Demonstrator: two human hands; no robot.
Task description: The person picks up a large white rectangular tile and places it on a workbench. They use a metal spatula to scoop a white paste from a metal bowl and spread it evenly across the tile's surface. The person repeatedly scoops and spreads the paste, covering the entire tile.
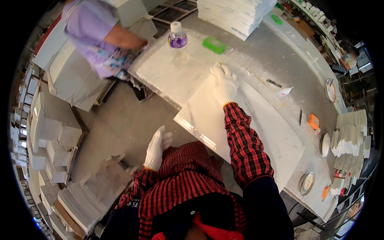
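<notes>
Right hand [225, 83] flat, fingers spread, on far edge of white slab [256, 132]; left hand [155, 148] open, empty, over bare floor [120, 124]; near slab corner hidden by sleeve.

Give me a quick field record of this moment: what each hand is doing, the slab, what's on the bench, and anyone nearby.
right hand: white-gloved right hand lies flat on the far edge of the white slab
left hand: white-gloved left hand hangs free beside the body, holding nothing, over the floor
slab: lies tilted across the bench, its near corner overhanging the edge
on bench: bottle with purple label, green sponge, stack of white tiles, orange block
nearby: another person in a purple top at the bench's far left
</notes>
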